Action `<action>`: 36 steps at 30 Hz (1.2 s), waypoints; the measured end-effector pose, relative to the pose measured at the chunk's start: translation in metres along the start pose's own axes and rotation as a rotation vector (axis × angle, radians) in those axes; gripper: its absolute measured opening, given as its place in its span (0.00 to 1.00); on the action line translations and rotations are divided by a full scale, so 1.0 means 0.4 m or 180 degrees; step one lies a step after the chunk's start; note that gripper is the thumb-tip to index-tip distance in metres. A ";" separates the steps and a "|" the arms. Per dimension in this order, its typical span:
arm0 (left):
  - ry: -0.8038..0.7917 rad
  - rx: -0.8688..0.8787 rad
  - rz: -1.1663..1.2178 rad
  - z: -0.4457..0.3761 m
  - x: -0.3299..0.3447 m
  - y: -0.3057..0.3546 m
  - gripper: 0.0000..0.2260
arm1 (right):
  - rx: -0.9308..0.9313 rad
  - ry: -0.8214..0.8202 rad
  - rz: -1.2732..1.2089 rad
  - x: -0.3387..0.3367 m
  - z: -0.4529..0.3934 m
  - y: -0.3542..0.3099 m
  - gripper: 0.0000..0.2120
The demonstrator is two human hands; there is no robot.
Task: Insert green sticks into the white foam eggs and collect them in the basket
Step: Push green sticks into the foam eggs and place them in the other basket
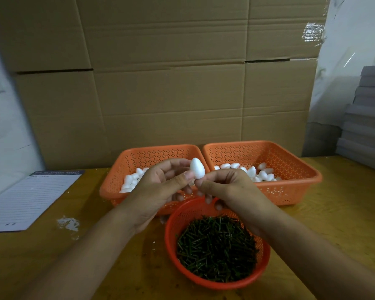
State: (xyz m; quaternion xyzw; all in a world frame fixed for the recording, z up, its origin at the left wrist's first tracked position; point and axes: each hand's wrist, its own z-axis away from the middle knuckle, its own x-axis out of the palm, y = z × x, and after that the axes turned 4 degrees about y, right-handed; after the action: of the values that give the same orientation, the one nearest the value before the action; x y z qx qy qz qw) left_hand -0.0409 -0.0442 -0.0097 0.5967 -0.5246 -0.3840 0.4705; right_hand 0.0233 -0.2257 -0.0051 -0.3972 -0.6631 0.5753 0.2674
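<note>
Head cam: both hands [160, 187] [227, 189] pinch egg [197, 167]; round basket [171, 241] w/ sticks [217, 247], sq. baskets [290, 187] w/ eggs.

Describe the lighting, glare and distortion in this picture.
Head view: dim, warm light; the foam egg held between both hands glows brightest; glare on the tape on the cardboard; wide-angle bending at the edges; the round basket's near rim slightly blurred.

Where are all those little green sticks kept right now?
The green sticks fill the round red basket at the near centre of the table, in front of two orange baskets, under the right forearm.
</note>
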 end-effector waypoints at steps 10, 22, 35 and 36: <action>0.0119 0.0094 -0.0195 -0.001 0.010 0.002 0.18 | 0.0024 0.0165 0.0036 0.014 0.002 0.007 0.10; -0.0214 -0.0029 -0.0098 0.006 0.001 0.016 0.18 | -0.0104 -0.0226 0.0151 0.007 0.014 -0.017 0.10; -0.0394 -0.0110 0.0151 0.005 -0.010 0.019 0.17 | 0.0120 -0.0601 -0.0224 0.012 0.014 -0.016 0.10; -0.0396 -0.0101 0.0146 0.005 -0.010 0.019 0.17 | 0.0132 -0.0586 -0.0240 0.011 0.014 -0.015 0.10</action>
State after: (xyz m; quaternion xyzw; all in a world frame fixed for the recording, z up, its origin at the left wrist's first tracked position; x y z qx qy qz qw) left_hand -0.0455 -0.0407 -0.0031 0.5519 -0.5602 -0.4177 0.4551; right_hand 0.0150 -0.2253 -0.0008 -0.3118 -0.6873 0.6124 0.2350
